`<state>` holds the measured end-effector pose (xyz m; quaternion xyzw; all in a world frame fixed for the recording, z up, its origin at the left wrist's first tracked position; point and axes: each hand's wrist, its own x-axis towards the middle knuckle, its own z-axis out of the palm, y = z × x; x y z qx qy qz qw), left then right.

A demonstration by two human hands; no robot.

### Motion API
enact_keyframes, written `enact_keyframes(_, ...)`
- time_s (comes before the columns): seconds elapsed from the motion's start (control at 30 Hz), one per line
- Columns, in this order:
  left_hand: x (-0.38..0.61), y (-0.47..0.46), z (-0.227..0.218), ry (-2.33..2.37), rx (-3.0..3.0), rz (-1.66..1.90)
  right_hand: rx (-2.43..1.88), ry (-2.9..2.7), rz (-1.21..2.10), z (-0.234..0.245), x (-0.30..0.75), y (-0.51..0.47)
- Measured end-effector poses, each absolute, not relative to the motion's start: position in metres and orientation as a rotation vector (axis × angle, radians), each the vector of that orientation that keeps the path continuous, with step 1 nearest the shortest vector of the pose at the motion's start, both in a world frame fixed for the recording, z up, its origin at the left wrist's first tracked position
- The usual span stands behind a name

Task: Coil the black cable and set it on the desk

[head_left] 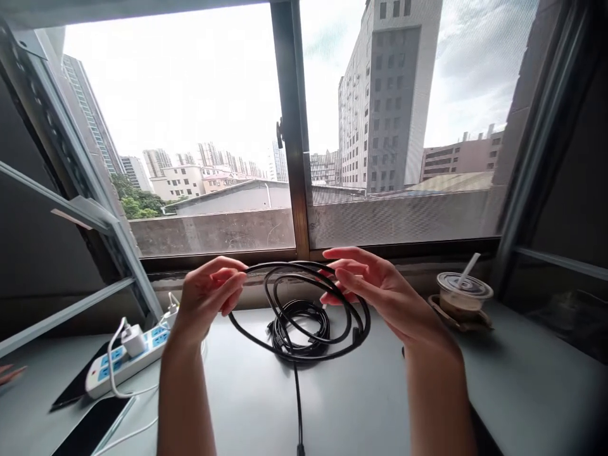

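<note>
A black cable (pixel 304 316) hangs in several loops above the grey table (pixel 361 392), between my two hands. My left hand (pixel 209 294) pinches the left side of the top loop with fingers closed. My right hand (pixel 375 285) holds the right side of the loops, fingers curled round the strands. A smaller coil of the same cable rests on the table under the loops, and one strand runs toward the near edge.
A white power strip (pixel 126 358) with a plugged white charger lies at the left, beside two dark phones (pixel 92 427). An iced drink cup with a straw (pixel 463 294) stands at the right near the window sill. A metal shelf frame (pixel 90 215) rises at the left.
</note>
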<state>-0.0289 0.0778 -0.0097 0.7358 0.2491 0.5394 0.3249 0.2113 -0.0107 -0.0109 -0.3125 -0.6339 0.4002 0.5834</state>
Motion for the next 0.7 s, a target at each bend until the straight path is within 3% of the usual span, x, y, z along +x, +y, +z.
enact_keyframes(0.33, 0.013, 0.039, -0.004, 0.488, 1.955, 0.973, -0.628, -1.577, 1.283, -0.017, 0.175, -0.009)
enact_keyframes(0.7, 0.004, 0.037, -0.006, 0.641, 2.086, 1.053, -0.778, -1.673, 0.971, -0.017, 0.173, -0.016)
